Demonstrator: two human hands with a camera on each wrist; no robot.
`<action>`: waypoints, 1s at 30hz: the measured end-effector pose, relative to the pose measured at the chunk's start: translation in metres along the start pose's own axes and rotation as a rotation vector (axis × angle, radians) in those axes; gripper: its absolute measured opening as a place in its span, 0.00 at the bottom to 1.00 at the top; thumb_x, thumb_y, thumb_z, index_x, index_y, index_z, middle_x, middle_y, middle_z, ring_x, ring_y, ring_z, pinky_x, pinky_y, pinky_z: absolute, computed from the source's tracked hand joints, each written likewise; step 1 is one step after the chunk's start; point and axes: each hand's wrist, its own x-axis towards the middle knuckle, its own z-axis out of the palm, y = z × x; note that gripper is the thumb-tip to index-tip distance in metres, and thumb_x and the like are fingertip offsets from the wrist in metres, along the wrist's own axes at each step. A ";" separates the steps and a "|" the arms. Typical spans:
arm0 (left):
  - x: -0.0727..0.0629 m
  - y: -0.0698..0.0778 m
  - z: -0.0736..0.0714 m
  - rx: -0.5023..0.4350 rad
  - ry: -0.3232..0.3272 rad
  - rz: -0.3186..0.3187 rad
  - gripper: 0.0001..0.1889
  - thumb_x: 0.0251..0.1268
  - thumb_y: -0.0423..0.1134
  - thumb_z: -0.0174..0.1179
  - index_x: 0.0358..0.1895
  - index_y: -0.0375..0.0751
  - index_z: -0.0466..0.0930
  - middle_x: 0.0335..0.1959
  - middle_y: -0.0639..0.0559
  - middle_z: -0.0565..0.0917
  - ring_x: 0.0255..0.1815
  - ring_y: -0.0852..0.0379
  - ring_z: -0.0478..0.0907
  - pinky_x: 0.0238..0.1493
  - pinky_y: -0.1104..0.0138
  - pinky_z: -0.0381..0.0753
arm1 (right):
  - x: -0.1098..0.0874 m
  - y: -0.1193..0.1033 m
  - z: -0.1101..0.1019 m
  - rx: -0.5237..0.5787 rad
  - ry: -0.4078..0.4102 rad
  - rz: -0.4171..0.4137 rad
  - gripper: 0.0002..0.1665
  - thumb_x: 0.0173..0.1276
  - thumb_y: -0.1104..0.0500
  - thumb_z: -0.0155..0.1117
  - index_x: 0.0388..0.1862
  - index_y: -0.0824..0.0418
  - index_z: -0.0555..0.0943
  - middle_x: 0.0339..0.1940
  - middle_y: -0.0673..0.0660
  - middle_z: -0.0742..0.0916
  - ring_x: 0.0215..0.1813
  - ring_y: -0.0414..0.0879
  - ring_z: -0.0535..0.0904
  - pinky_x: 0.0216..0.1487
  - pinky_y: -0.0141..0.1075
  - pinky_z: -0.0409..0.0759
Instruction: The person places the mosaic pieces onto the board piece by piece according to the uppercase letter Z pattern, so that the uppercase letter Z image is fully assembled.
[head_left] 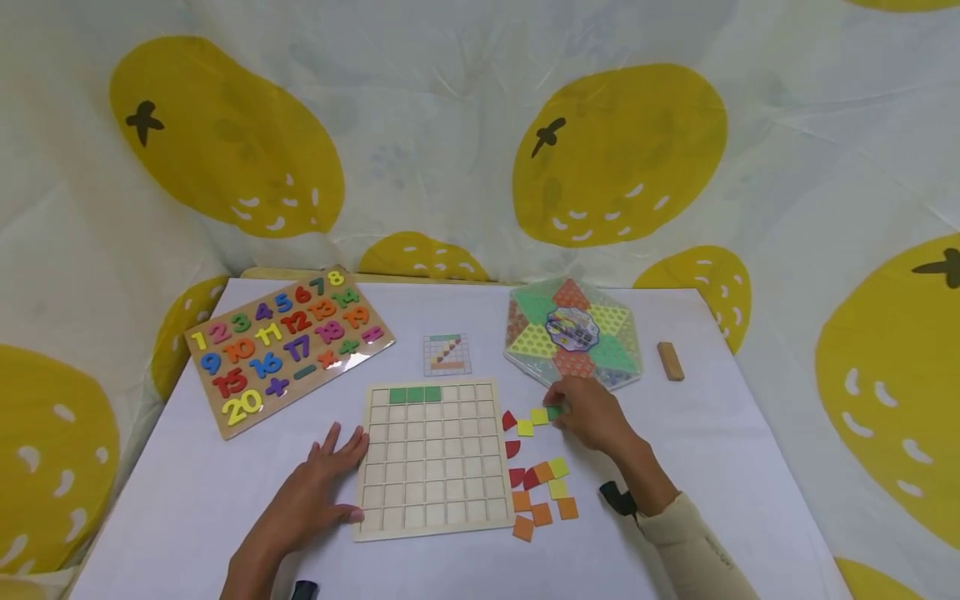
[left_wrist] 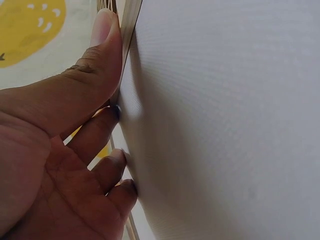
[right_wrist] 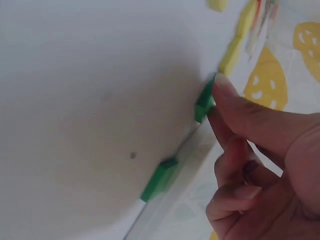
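Observation:
A wooden grid board (head_left: 435,462) lies mid-table, with three green square tiles (head_left: 416,395) in its top row. My left hand (head_left: 318,483) rests along the board's left edge, fingers spread and thumb near the lower corner; the left wrist view shows the thumb (left_wrist: 100,55) against the board's side. To the right of the board, my right hand (head_left: 592,412) pinches a green tile (right_wrist: 204,102) between thumb and forefinger, low over the white table. A second green tile (right_wrist: 160,179) lies close by in the right wrist view.
Loose yellow, red and orange tiles (head_left: 542,514) lie right of the board. Behind it is a small pattern card (head_left: 447,355). A number puzzle board (head_left: 288,350) is at back left, a star-patterned hexagonal game board (head_left: 534,340) at back right, and a wooden block (head_left: 671,362) farther right.

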 end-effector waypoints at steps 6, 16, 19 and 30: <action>0.002 0.001 -0.002 0.005 0.005 0.014 0.59 0.42 0.46 0.87 0.82 0.48 0.64 0.84 0.50 0.62 0.89 0.32 0.43 0.81 0.33 0.51 | 0.000 0.003 0.003 -0.034 0.032 0.003 0.14 0.58 0.62 0.85 0.40 0.53 0.89 0.39 0.50 0.88 0.45 0.48 0.80 0.55 0.49 0.85; 0.002 0.003 -0.002 -0.005 0.001 0.004 0.59 0.42 0.47 0.87 0.82 0.49 0.64 0.85 0.51 0.61 0.90 0.34 0.42 0.81 0.33 0.50 | 0.002 0.004 -0.001 -0.031 0.047 -0.030 0.17 0.55 0.60 0.88 0.32 0.50 0.83 0.31 0.48 0.84 0.38 0.47 0.76 0.43 0.40 0.77; 0.002 0.003 -0.002 -0.002 0.000 -0.001 0.59 0.42 0.47 0.87 0.82 0.49 0.64 0.84 0.51 0.61 0.90 0.34 0.42 0.82 0.34 0.50 | 0.005 -0.001 -0.004 0.012 0.065 -0.062 0.15 0.57 0.60 0.86 0.31 0.50 0.83 0.29 0.46 0.83 0.36 0.45 0.76 0.40 0.38 0.74; 0.000 0.004 -0.001 0.000 0.004 -0.011 0.59 0.41 0.46 0.87 0.82 0.50 0.64 0.84 0.52 0.61 0.89 0.33 0.43 0.80 0.31 0.53 | 0.027 -0.049 0.008 0.205 0.113 -0.169 0.12 0.63 0.58 0.82 0.31 0.47 0.84 0.29 0.42 0.86 0.28 0.41 0.74 0.31 0.34 0.72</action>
